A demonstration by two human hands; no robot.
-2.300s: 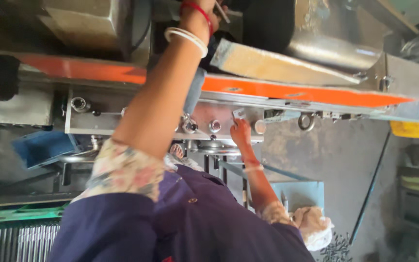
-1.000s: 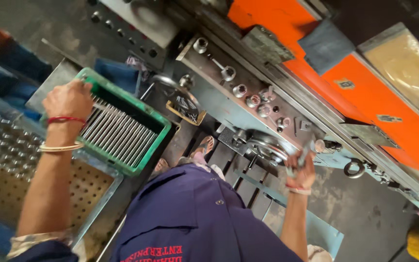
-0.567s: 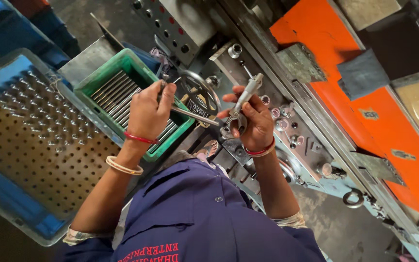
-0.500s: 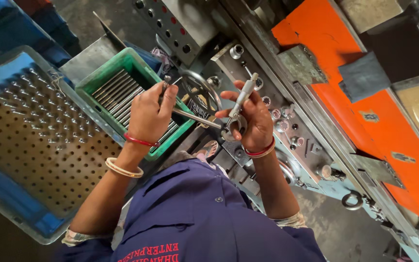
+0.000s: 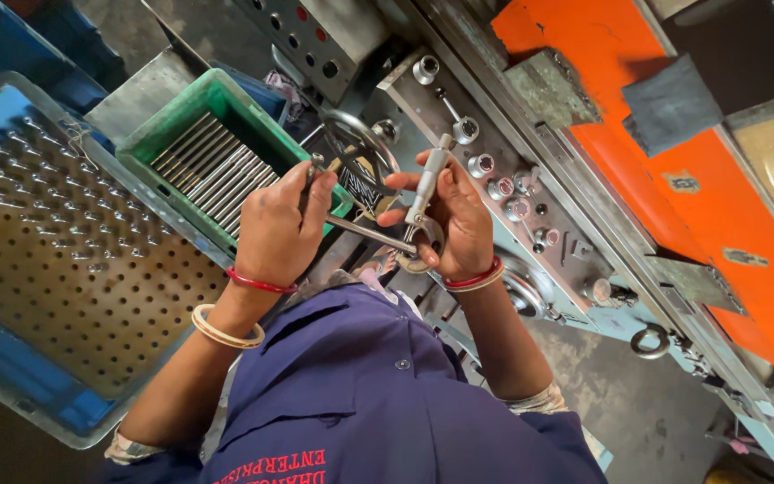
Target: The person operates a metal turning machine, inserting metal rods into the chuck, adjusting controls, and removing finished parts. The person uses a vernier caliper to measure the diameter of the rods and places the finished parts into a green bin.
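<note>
Holding things close to the body, both hands work just above a dark blue shirt point(image 5: 360, 403). The left hand point(image 5: 284, 229) is closed around one end of a thin metal rod point(image 5: 365, 233). The rod lies almost flat and points from the left hand across to the right hand. The right hand point(image 5: 454, 224) is closed on a small silver measuring tool point(image 5: 423, 193), which stands nearly upright in the fingers. The far tip of the rod sits in the round bottom part of the tool, so the two hands almost meet. The right hand is the one nearer to that tip.

A little farther off, to the left, a green tray point(image 5: 167, 130) holds many more rods lying side by side. Beside it sits a blue tray point(image 5: 11, 376) with a brown board full of holes. Behind the hands stands a big grey and orange machine point(image 5: 602, 179) with knobs and a round hand wheel point(image 5: 360, 148).
</note>
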